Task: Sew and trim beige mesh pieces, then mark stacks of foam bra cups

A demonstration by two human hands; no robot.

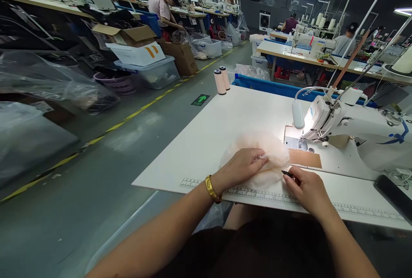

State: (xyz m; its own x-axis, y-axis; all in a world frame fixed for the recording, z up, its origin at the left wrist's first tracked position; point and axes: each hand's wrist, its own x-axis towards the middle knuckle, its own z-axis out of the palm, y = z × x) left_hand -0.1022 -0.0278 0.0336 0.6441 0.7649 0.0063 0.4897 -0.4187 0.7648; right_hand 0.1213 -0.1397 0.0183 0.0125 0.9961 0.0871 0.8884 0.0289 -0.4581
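Right hand: dark tool, tip leftward

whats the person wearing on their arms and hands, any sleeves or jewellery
No sleeves or gloves show on either arm. The left hand has a gold link bracelet at its wrist. The right hand wears no ring, watch or band that shows.

Pinched in the fingers of the left hand is a thin, half-sheer peach cloth, soft, matt and lightly crumpled. The right hand grips a small dark tool with a slight gloss. Beneath both sets of fingers the table top is smooth, matt white. Just beyond the fingertips lies a dull brown patch. The bracelet is shiny gold metal.
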